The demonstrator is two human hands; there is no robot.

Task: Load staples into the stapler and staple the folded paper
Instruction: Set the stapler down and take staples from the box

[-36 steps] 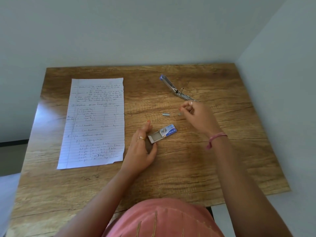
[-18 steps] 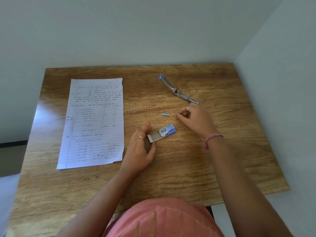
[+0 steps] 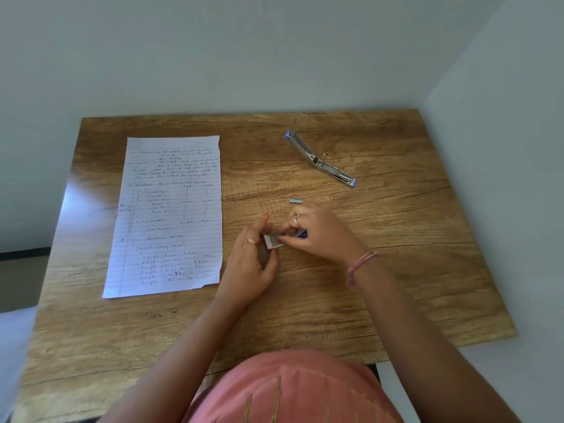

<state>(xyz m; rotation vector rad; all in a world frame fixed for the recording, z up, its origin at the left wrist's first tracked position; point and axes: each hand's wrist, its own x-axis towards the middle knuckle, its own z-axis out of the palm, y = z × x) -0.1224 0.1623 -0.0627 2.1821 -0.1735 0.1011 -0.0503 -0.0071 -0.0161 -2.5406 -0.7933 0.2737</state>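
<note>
A small staple box [image 3: 273, 240] lies at the middle of the wooden table [image 3: 396, 270], its tray slid partly out to the left. My left hand [image 3: 253, 257] rests beside the tray, fingers touching its near end. My right hand [image 3: 317, 233] covers the blue sleeve and pinches the box. A short strip of staples [image 3: 296, 201] lies just beyond my right hand. The metal stapler [image 3: 320, 160], swung wide open, lies flat at the far right. The handwritten lined paper [image 3: 171, 215] lies flat and unfolded on the left.
White walls close in behind the table and along its right side. The table's near edge sits against my pink shirt [image 3: 293, 389].
My right hand has come down and left from near the stapler to the staple box and now pinches it. My left hand has stayed by the tray.
</note>
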